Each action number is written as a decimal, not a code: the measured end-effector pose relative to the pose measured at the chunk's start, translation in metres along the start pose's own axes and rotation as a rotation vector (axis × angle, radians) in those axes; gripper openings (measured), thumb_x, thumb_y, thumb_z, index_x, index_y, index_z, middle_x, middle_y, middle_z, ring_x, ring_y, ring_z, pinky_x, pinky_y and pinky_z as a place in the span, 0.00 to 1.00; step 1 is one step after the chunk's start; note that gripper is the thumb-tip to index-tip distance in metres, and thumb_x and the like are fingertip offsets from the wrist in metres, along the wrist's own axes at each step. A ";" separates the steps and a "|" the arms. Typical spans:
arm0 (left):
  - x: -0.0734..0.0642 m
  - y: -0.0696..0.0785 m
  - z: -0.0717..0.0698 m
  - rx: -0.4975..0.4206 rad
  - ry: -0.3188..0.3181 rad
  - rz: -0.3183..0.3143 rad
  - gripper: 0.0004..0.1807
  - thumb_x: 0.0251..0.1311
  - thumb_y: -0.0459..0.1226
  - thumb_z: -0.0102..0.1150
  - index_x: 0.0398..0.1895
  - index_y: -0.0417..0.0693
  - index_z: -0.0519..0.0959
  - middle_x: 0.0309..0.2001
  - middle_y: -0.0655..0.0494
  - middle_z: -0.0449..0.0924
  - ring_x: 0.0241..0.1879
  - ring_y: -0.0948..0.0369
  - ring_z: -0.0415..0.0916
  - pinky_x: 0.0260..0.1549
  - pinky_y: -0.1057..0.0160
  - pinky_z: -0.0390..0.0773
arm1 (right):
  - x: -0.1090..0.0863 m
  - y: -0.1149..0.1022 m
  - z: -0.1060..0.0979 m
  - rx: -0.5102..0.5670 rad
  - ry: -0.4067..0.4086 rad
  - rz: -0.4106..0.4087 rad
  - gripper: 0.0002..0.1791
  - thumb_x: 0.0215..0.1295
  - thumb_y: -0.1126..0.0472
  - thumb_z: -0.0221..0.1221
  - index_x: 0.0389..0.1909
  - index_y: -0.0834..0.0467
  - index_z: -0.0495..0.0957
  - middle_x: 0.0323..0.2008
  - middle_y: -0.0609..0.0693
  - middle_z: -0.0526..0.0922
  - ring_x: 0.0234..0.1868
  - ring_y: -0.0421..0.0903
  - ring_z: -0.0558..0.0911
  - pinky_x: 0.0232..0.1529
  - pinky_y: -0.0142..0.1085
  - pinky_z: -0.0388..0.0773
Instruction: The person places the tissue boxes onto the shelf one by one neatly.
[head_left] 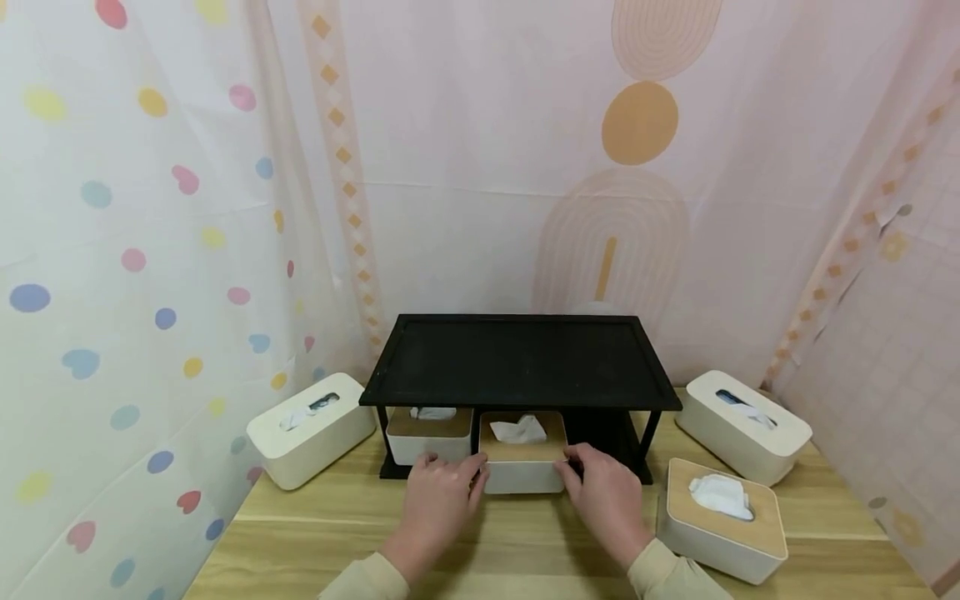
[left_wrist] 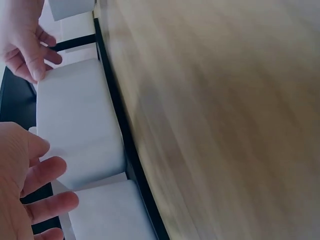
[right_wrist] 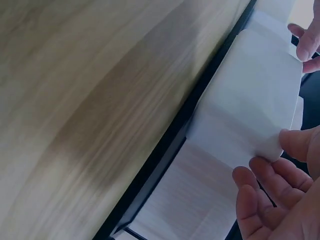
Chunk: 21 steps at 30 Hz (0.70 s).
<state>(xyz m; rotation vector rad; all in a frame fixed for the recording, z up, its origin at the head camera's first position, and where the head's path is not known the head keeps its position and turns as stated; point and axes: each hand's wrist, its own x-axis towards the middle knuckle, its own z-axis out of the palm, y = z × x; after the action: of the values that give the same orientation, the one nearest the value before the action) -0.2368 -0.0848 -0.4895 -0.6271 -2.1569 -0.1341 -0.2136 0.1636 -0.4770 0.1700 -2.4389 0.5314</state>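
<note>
A white tissue box [head_left: 523, 477] with a wood-coloured lid sits in the lower level of a black two-tier rack [head_left: 517, 358], its front jutting out past the upper shelf. A white tissue pokes from its slot. My left hand [head_left: 442, 497] holds the box at its left front corner, thumb near the front edge. At the opposite corner my right hand [head_left: 606, 500] pinches it, thumb on the front and fingers along the side, as the right wrist view shows. Left of it, a similar tissue box [head_left: 427, 451] stands under the shelf, just beyond my left hand.
Another wood-lidded tissue box [head_left: 726, 546] stands on the wooden table [head_left: 517, 554] by my right forearm. Long cream tissue boxes flank the rack, one at left [head_left: 318, 442], one at right [head_left: 738, 437]. Patterned curtains [head_left: 480, 167] hang behind.
</note>
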 end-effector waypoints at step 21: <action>-0.012 0.002 -0.010 -0.021 -0.301 -0.014 0.35 0.63 0.54 0.74 0.70 0.51 0.79 0.18 0.66 0.79 0.16 0.65 0.71 0.29 0.60 0.72 | 0.003 0.010 0.005 -0.021 0.039 -0.159 0.13 0.61 0.59 0.78 0.46 0.54 0.91 0.41 0.52 0.94 0.35 0.52 0.91 0.35 0.49 0.87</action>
<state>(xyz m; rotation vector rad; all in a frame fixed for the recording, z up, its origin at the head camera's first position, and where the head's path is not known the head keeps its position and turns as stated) -0.2224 -0.0915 -0.4927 -0.6797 -2.4523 -0.0728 -0.2215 0.1702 -0.4823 0.3386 -2.3674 0.4346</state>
